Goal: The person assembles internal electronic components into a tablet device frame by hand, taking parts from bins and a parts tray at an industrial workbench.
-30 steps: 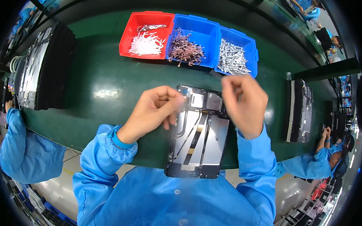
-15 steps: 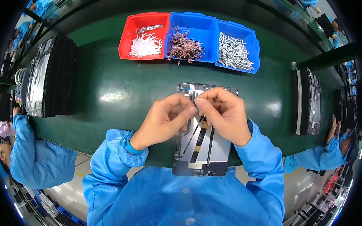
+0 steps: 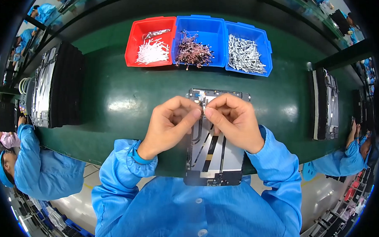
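An opened tablet-like device [image 3: 232, 156] with a dark frame, pale inner panel and black strips lies at the table's front edge, its lower end overhanging towards me. Above its far end, my left hand [image 3: 169, 126] and my right hand [image 3: 235, 122] meet, each pinching thumb against forefinger. Between the fingertips shows a tiny light, silvery piece [image 3: 204, 105], too small to name. It is partly hidden by the fingers. Both wrists hover over the device, and the fingers cover part of its upper middle.
Behind the device stand a red bin [image 3: 130, 47] of white strips, a blue bin [image 3: 215, 27] of brownish cable-like parts and another blue bin [image 3: 264, 53] of silvery parts. Device stacks stand left [image 3: 63, 89] and right [image 3: 318, 105]. Co-workers [image 3: 45, 165] sit on both sides.
My fingertips have drawn slightly apart, so the small light piece between them shows more. The whole view has shifted a little.
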Demonstrator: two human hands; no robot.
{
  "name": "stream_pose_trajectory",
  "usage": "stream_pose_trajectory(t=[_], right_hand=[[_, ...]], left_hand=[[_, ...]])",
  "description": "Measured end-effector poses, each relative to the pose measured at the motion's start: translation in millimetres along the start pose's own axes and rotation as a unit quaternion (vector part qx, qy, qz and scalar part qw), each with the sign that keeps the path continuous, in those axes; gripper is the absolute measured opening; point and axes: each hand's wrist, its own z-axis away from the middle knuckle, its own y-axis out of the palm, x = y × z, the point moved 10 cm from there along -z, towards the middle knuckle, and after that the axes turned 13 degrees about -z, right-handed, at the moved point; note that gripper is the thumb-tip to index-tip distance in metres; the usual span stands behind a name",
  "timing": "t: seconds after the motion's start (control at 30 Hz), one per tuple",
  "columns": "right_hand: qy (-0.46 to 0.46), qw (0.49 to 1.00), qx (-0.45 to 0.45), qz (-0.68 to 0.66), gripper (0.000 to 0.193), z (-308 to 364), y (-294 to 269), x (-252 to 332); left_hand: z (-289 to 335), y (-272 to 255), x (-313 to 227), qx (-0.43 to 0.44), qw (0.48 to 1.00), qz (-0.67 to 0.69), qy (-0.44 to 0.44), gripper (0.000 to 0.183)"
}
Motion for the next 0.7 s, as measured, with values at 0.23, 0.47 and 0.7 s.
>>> stream_pose_trajectory(t=[0.23,0.47,0.7], right_hand=[[-0.085,0.981,0.027,0.172,0.011,2,7,14],[-0.377,0.841,0.084,0.380,0.020,26,43,62],[-0.335,0.917,0.036,0.215,0.011,25,18,55]], left_hand=[[-1,-6,-2,0.004,0.999,0.031,-0.001,0.014],[-11,-21,29,0.004,0.992,0.095,-0.084,0.012],[-21,-149,11,-0.422,0.905,-0.043,0.032,0.025]])
